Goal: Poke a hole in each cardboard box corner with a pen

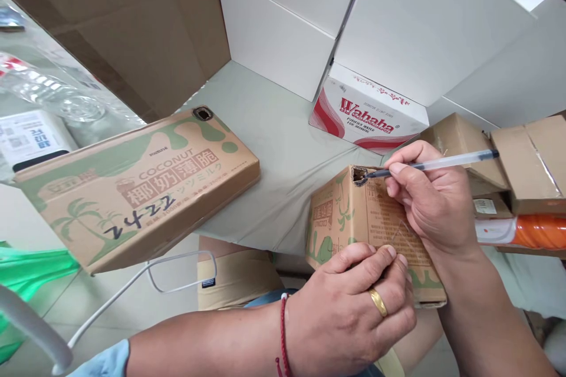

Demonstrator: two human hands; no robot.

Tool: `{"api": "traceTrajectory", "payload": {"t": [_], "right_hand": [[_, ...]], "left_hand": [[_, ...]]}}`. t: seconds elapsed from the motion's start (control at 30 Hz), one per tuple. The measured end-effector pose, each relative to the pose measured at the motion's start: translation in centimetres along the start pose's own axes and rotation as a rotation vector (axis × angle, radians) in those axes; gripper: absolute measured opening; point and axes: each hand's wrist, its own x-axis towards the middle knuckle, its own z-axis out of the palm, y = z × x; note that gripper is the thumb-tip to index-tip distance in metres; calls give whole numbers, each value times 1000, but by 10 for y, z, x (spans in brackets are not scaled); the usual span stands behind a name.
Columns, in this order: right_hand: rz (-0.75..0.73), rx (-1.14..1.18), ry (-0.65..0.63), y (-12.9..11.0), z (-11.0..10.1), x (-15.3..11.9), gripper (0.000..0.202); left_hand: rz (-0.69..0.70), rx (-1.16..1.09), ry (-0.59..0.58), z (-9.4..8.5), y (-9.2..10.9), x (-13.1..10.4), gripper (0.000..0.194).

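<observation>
1. Coconut carton [380,221], brown with green printing, stands directly in front of the Wahaha box [369,115], on the side nearer the person; "COCONUT" reads on its left face, and the rows of small print on the face under the hands are too fine to make out.
2. Right hand [435,206], in front of the Wahaha box and toward its right end: thumb and fingers pinch a pen [460,160] with a clear barrel and dark cap end, its tip at the edge of a ragged, dark-rimmed hole [358,177] in the carton's top corner.
3. Left hand [358,306], farther from the Wahaha box than the right one: fingers bent and laid on the carton's printed face; whether they grip or only press, I cannot tell. It wears a gold ring [378,303] and a red cord bracelet [283,330].
4. Wahaha box, the landmark, is white and red; its front reads "Wahaha ®" and "PURIFIED WATER FOR DRINKING", with red script on top.
5. Left of the Wahaha box lies a larger coconut carton [145,188], printed "COCONUT" and "椰奶薄脆", with katakana ending "ッツミルク"; black handwriting crosses it, not surely legible, and one corner has another dark-rimmed hole.
6. Far left of the Wahaha box, beyond that larger carton, a white package [33,138] carries a QR code and blue lettering too blurred to read.
7. Right of the Wahaha box sit plain brown boxes [530,171], one with a small white label, illegible, and an orange roll [539,231].
</observation>
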Motion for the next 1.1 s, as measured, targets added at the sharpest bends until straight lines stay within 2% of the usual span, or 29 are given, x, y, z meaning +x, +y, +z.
{"api": "traceTrajectory", "payload": {"t": [0.2, 0.43, 0.8, 1.1], "right_hand": [[-31, -28, -111, -3, 1, -3, 16], [2, -17, -72, 0, 2, -1, 19], [18, -1, -92, -1, 2, -1, 21], [22, 5, -82, -3, 4, 0, 22]], "left_hand": [[6, 4, -14, -1, 0, 0, 29], [-4, 18, 0, 0, 0, 0, 29], [-10, 14, 4, -1, 0, 1, 32], [1, -8, 9, 1, 0, -1, 25]]}}
